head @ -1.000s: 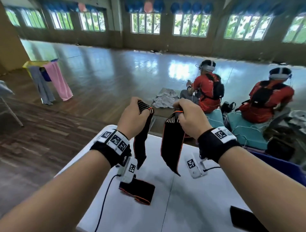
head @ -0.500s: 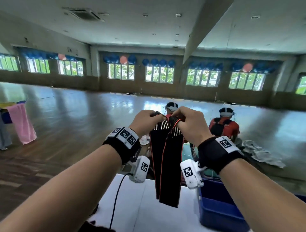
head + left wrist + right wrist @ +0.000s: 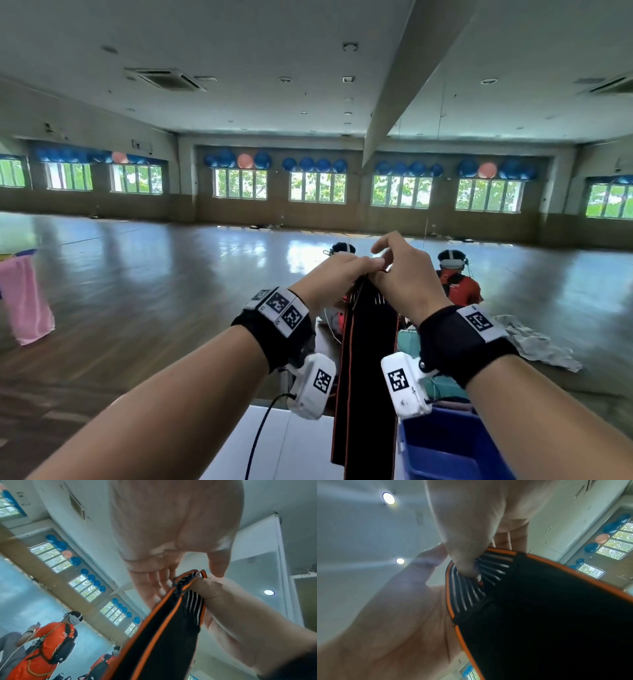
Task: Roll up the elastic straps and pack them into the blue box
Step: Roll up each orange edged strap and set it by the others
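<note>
At centre frame, both hands meet at the top of the elastic strap (image 3: 363, 370), black with orange edging, which hangs doubled over the white table (image 3: 301, 445). Left hand (image 3: 334, 277) pinches the top edge; right hand (image 3: 404, 277) pinches the striped end, index finger lifted. Blue box (image 3: 442, 448) sits lower right, just beside the hanging end. Risk: the pinch is shallow, so a layer could slip free and the strap unfold before rolling starts.
</note>
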